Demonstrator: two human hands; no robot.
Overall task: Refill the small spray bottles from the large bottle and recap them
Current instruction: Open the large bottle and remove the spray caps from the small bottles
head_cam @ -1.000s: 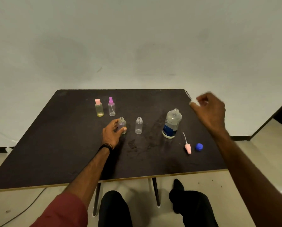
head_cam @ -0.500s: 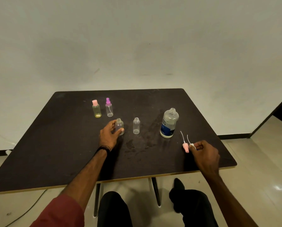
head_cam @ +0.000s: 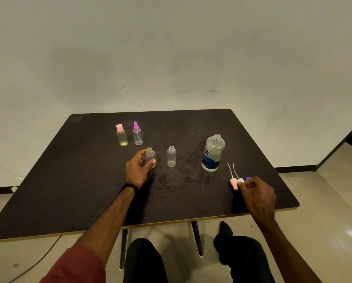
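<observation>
Gripping a small clear plastic bottle mid-counter, left hand fingers curled round its open-necked body. Pinching a white spray cap near the right front corner of the dark matte counter, right hand, beside a pink cap with thin dip tube. Standing uncapped just behind: large blue-labelled bottle. Barely shifted since half a second ago, same pinch.

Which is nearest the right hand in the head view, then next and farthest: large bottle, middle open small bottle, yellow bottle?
From the right hand:
1. Large bottle, uncapped, just up and left of the hand.
2. Middle open small bottle, table centre, beyond the large bottle.
3. Yellow bottle, pink-capped, far left rear.
</observation>
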